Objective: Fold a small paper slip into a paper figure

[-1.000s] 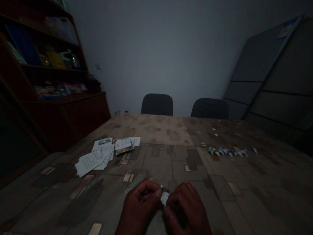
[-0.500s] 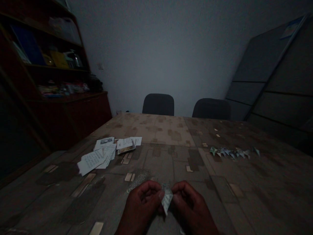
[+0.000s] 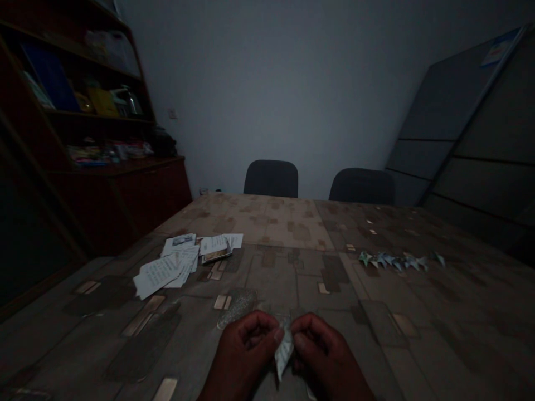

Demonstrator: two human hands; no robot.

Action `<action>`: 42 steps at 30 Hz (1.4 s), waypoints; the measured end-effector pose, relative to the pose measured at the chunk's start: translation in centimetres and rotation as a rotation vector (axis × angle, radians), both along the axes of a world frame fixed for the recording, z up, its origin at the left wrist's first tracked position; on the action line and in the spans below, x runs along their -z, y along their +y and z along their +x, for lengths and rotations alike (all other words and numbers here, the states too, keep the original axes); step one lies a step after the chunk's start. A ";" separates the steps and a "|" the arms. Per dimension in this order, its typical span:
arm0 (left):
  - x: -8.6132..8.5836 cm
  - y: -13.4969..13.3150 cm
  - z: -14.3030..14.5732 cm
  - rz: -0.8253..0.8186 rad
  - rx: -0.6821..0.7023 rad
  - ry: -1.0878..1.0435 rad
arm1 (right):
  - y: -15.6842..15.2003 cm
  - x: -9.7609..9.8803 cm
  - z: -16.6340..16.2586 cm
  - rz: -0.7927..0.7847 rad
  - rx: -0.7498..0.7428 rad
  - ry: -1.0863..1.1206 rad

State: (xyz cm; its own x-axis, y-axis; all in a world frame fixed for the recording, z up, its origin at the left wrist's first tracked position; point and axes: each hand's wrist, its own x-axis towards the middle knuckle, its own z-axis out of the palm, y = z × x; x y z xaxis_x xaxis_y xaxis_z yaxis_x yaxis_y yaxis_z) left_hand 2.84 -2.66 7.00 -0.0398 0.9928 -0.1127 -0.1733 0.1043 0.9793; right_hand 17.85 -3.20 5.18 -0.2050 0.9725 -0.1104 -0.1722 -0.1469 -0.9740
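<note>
In dim light, my left hand (image 3: 246, 351) and my right hand (image 3: 321, 353) are close together just above the near edge of the table (image 3: 292, 223). Both pinch a small folded piece of pale paper (image 3: 284, 350) between thumb and fingers; its lower end hangs down between them. A row of several small folded paper shapes (image 3: 399, 260) lies on the table to the right, out of reach of either hand. A loose pile of printed paper slips (image 3: 175, 264) lies to the left.
A glittery grey patch (image 3: 236, 306) lies on the table just beyond my left hand. Two dark chairs (image 3: 271, 178) stand at the far side. A wooden shelf unit (image 3: 83, 139) fills the left wall; panels (image 3: 472, 128) lean at the right.
The folded paper has been turned and pulled longer between my fingers; it now hangs lower. My hands shifted slightly to the right.
</note>
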 end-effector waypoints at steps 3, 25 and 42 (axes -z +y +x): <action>-0.1 0.0 0.0 0.007 -0.014 0.053 | -0.1 0.1 -0.2 0.015 0.010 0.042; 0.0 -0.3 0.1 -0.063 0.110 0.003 | 0.4 0.1 0.2 0.152 0.062 -0.133; 1.1 -0.1 0.4 -0.035 0.154 0.172 | 0.2 -0.3 0.5 0.162 -0.029 -0.178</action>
